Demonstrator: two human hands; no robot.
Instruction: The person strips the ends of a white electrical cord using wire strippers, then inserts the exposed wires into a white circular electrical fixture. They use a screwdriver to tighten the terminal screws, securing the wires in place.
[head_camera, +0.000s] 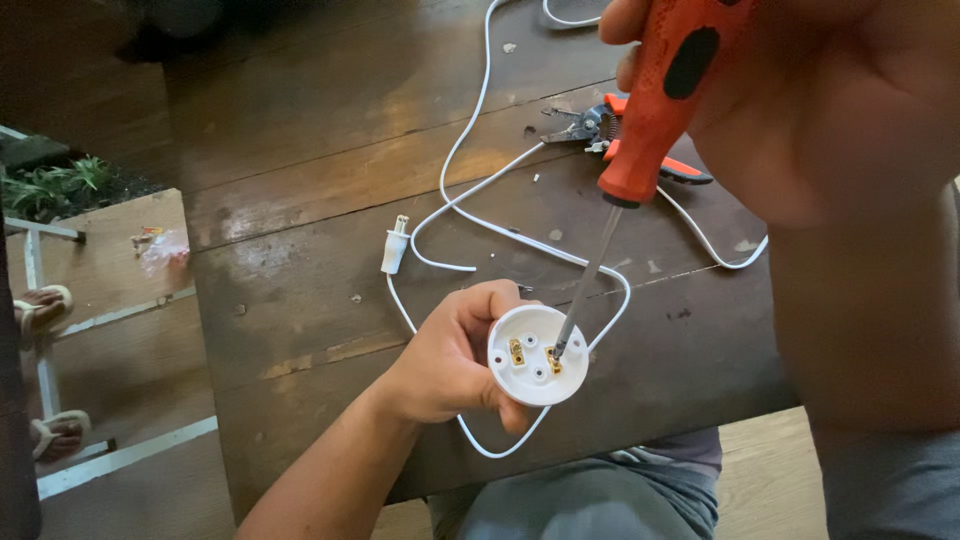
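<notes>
The left hand (445, 365) is gripping a round white socket base (538, 355) low in the middle of the view, its grip clamped around the rim with the thumb curling under the lower edge and the fingers wrapping over the top, so the open face with its two brass terminals is turning up toward the camera. The metal shaft of an orange-handled screwdriver (655, 105) is coming down from one o'clock and its tip is sitting on the right-hand terminal. The right hand (800, 90) is filling the upper right corner very close to the lens, its grip closed around the screwdriver handle, and its forearm is blocking off the whole right edge of the dark wooden surface (320, 200). A thin white cord (470, 135) is looping under and around the socket base, running off toward twelve o'clock, with its white plug (395, 245) lying at about ten o'clock from the base, well apart from it. Beyond, at one o'clock and partly hidden behind the screwdriver handle, orange-handled pliers (600, 128) are lying on the surface. Off the surface at nine o'clock, sandalled feet (45, 310) are resting on a pale wooden floor (120, 370), with green plants (55, 185) farther back.
</notes>
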